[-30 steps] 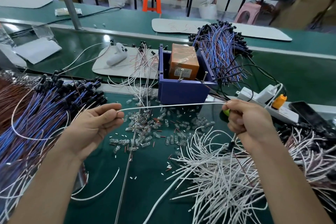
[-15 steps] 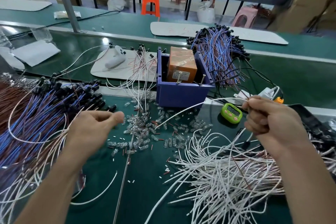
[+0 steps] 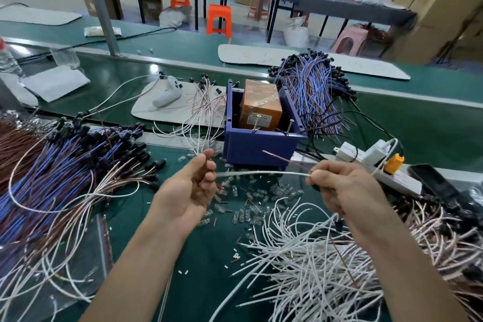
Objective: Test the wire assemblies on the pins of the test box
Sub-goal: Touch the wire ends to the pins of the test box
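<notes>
— White wire [image 3: 261,173]: who has it?
— Right hand [image 3: 337,187] pinches one end. It runs level to the left hand [image 3: 189,189], whose fingers [image 3: 210,178] curl loosely at its tip; grip there, cannot tell.
— Test box [image 3: 261,102]?
— Orange, in the blue bin [image 3: 258,145] just behind, on the green worktop [image 3: 203,251]. Its label [image 3: 257,119] is unreadable.
</notes>
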`<state>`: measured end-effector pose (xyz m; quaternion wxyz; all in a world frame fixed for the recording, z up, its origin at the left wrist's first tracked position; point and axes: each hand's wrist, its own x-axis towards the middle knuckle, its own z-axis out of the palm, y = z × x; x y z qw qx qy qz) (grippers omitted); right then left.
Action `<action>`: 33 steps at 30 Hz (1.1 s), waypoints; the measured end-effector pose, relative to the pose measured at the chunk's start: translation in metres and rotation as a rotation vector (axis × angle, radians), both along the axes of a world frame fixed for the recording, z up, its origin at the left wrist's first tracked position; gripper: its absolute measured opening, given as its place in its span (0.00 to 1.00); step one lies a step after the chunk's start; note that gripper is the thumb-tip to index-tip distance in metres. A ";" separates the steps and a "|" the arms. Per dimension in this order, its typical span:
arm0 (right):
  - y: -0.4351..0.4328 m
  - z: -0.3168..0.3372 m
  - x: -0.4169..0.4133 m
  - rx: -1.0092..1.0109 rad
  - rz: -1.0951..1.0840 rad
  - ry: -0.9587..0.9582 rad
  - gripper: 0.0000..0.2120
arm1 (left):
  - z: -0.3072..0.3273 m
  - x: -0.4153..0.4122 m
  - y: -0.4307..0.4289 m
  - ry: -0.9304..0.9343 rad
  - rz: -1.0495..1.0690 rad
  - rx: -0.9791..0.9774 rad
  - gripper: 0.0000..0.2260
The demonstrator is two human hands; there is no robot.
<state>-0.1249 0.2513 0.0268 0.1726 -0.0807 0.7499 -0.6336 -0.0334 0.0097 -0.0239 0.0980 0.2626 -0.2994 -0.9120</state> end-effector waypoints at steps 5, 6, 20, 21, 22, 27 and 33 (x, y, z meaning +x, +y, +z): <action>-0.009 0.002 0.010 -0.075 -0.028 0.003 0.20 | -0.009 0.007 0.003 -0.268 -0.302 -0.471 0.24; -0.010 0.002 0.012 -0.086 -0.020 0.007 0.18 | -0.011 0.009 0.006 -0.279 -0.343 -0.484 0.25; -0.008 0.003 0.015 0.524 0.137 0.357 0.09 | -0.003 0.001 -0.008 -0.135 0.177 -0.178 0.11; -0.008 0.004 0.015 0.487 0.057 0.403 0.09 | 0.001 0.000 -0.007 -0.097 0.166 -0.153 0.11; -0.007 0.006 0.016 0.418 -0.016 0.423 0.10 | 0.006 0.000 -0.007 -0.050 0.148 -0.099 0.11; -0.006 0.015 0.012 0.191 -0.162 0.442 0.10 | 0.018 0.004 -0.017 0.072 0.060 0.043 0.05; -0.003 0.021 -0.005 0.346 -0.163 0.660 0.12 | 0.013 0.003 -0.031 -0.095 0.104 -0.463 0.10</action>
